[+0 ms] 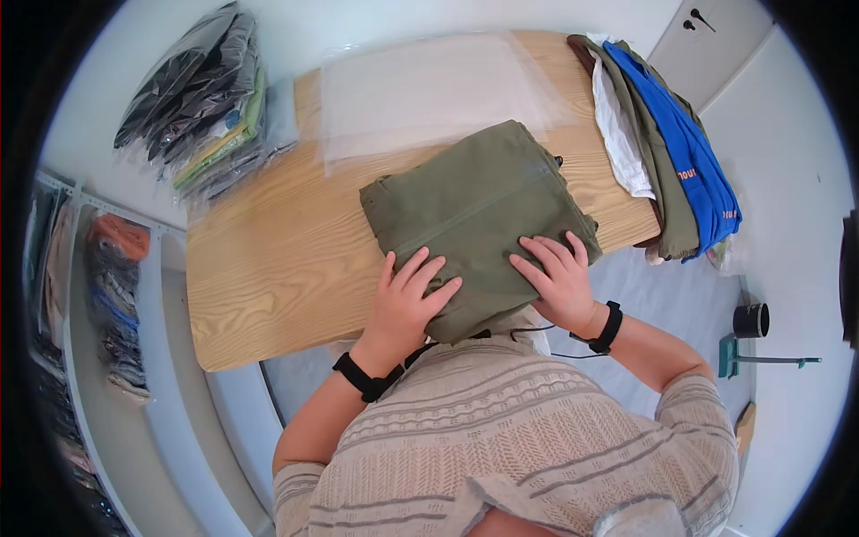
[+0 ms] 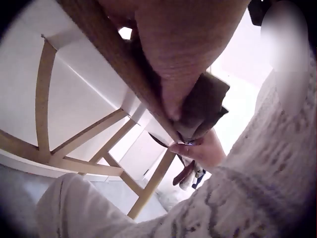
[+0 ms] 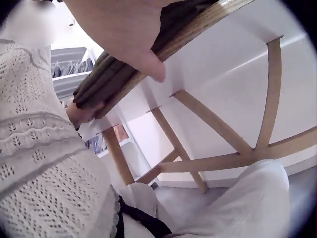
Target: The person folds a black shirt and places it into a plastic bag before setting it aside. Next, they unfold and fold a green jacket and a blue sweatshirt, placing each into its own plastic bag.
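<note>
A folded olive-green garment [image 1: 474, 215] lies at the table's near edge, its lower corner reaching over that edge. The left hand [image 1: 410, 309] rests on its near left part with fingers spread and fairly straight. On the near right part rests the right hand [image 1: 562, 277], its fingers also spread. In the right wrist view the garment's layered folds [image 3: 106, 82] lie on the wooden edge, and the right hand [image 3: 124, 34] is over them with its thumb at the edge. The left wrist view shows the left hand [image 2: 173, 54] close up against the dark cloth [image 2: 200, 106].
Clear plastic bags [image 1: 429, 89] lie flat at the back of the wooden table [image 1: 259, 286]. Bagged clothes [image 1: 206, 107] are stacked at the back left. Several garments, one blue [image 1: 676, 148], hang over the right end. A shelf [image 1: 125, 358] with bagged items stands at left.
</note>
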`<act>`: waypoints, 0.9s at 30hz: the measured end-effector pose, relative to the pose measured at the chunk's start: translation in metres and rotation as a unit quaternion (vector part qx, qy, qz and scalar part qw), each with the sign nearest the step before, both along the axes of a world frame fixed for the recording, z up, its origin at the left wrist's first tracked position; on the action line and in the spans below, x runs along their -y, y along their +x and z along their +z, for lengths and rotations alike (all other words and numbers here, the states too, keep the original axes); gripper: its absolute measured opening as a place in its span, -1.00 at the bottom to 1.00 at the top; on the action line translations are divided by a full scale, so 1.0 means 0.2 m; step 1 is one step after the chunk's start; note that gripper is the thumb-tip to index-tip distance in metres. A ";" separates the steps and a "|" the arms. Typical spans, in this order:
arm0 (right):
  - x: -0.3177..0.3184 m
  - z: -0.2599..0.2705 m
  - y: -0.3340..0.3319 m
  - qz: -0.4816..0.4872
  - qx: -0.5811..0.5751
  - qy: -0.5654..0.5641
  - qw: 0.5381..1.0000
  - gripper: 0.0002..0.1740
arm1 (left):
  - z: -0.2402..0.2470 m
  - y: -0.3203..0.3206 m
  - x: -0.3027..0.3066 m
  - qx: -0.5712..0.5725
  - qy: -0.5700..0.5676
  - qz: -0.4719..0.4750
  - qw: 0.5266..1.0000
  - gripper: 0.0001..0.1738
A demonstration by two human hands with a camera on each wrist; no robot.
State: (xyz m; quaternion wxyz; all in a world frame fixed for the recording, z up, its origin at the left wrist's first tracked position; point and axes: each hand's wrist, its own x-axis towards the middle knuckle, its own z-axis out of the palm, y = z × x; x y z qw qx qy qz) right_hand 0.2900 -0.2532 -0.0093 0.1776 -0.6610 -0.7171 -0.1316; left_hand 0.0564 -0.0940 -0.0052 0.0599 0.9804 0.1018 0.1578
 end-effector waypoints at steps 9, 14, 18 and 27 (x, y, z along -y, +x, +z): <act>-0.14 0.27 0.09 0.060 0.017 -0.117 0.991 -0.24 | 0.08 -0.05 -0.06 0.033 -0.209 0.002 0.977 -0.49; -0.39 0.39 0.27 0.167 0.019 -0.251 0.953 -0.46 | 0.04 -0.05 -0.13 0.095 -0.322 0.061 0.940 -0.59; -0.69 0.52 0.33 0.185 -0.088 -0.380 0.902 -0.66 | 0.07 0.02 -0.21 0.142 -0.472 0.213 0.844 -0.50; -1.19 0.47 0.24 0.276 0.111 -0.400 0.867 -0.53 | 0.13 0.07 -0.32 0.160 -0.587 0.178 0.773 -0.50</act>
